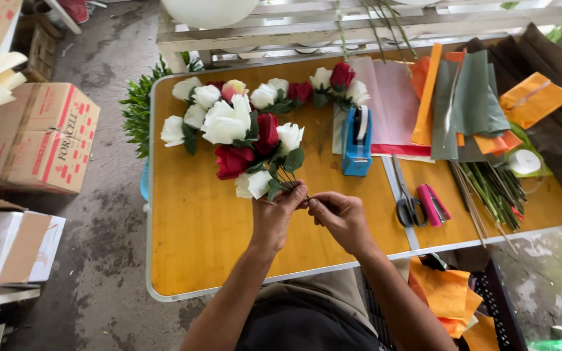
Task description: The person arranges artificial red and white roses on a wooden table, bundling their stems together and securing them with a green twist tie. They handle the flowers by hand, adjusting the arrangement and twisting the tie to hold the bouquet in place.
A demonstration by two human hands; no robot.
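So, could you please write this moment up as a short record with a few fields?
Left hand: left hand grips the stems of a bunch of red and white roses.
Right hand: right hand pinches the stem ends beside the left hand.
Surface: wooden folding table with a metal rim.
Loose flowers: more roses lie along the far edge.
Tools: blue tape dispenser, scissors, pink cutter.
Paper: pink, orange and green wrapping sheets at the right.
Stems: bundle of green stems.
Floor: cardboard boxes at the left.
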